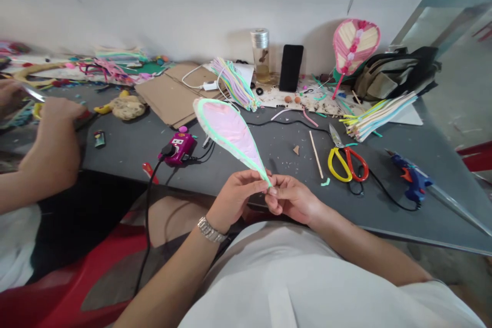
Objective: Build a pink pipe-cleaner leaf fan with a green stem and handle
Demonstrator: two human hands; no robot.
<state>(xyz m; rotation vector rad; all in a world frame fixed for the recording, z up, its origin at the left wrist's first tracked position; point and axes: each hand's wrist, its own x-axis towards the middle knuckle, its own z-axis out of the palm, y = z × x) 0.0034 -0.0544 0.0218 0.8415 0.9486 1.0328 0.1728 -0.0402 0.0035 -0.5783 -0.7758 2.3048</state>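
Lying beyond the right hand (292, 200): scissors (347, 156), glue gun (413, 179)

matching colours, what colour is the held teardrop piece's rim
The teardrop piece has a mint green rim, best seen in the head view.

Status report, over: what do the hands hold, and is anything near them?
Left hand and right hand both pinch narrow end of pink-and-green teardrop craft frame. Held above grey table. Red-and-yellow scissors lie off to right.

Grey table (126, 148) bears: red-and-yellow scissors (348, 164), blue hot glue gun (413, 179), cardboard sheets (169, 97), magenta power socket (179, 147), black smartphone (291, 67).
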